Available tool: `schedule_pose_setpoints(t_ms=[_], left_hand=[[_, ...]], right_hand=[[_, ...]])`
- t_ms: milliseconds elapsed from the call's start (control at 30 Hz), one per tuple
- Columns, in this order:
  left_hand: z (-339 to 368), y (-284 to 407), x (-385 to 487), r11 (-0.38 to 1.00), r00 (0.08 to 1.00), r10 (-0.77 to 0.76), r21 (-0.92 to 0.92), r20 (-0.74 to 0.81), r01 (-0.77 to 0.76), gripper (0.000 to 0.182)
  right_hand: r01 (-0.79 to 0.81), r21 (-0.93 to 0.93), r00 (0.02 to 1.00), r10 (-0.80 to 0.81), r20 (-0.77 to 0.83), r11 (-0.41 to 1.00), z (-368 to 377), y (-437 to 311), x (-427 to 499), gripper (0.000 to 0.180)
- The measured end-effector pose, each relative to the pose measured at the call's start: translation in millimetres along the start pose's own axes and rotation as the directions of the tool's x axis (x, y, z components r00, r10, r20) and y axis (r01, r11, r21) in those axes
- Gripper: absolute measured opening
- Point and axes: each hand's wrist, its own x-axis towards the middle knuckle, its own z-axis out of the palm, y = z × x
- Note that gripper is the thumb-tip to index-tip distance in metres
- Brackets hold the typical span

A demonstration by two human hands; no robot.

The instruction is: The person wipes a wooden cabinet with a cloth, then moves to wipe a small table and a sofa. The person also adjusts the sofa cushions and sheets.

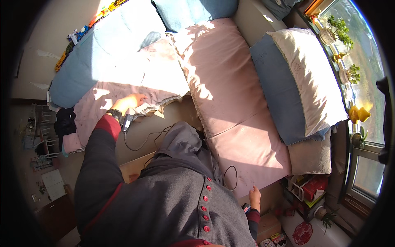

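Note:
My left hand (133, 101) is over the pink sofa cover (123, 89) near its front edge, with nothing visible in it; whether it touches the cloth I cannot tell. On that wrist is a dark watch (115, 113), and a small black device (126, 123) with a cable sits by the forearm. My right hand (255, 197) is low at my side, close to the near end of the other pink-covered seat (234, 108). Its fingers are small and partly turned away, so any grip is unclear. Another small device (246, 208) shows at the right wrist.
Blue cushions (71, 80) line the back of the sofa. A white pillow (308, 71) leans on a blue cushion (277, 86) at right. Toy trucks (98, 17) stand along the top. Potted plants (341, 32) line the window. Dark clothing (65, 121) lies at the left end.

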Motion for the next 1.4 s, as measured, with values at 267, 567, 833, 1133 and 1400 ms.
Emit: schedule_pose_setpoints(t_ms=[267,567,833,1133,1400], left_hand=[[-94,-116,9,0.968,0.995,-0.034,-0.249,-0.095,0.009,0.036],[-272,-249,117,1.0,0.997,-0.022,0.017,-0.075,0.023,0.032],[-361,-267,266,0.969,0.955,-0.012,0.231,-0.297,0.084,0.035],[-210,-126,524,0.914,0.909,0.396,0.147,-0.125,-0.378,0.041],[-147,-65,725,0.861,0.818,0.5,0.069,-0.285,-0.503,0.047]], right_hand=[[0.089,-0.128,0.993,-0.078,0.093,0.988,20,-88,46,0.041],[0.193,-0.254,0.934,-0.099,0.342,0.948,20,-358,126,0.042],[0.578,-0.281,0.811,-0.576,0.098,0.766,-31,-628,275,0.037],[0.757,-0.379,0.633,-0.741,0.224,0.532,70,-839,491,0.062],[0.569,-0.28,0.82,-0.562,0.114,0.773,121,-906,629,0.093]])
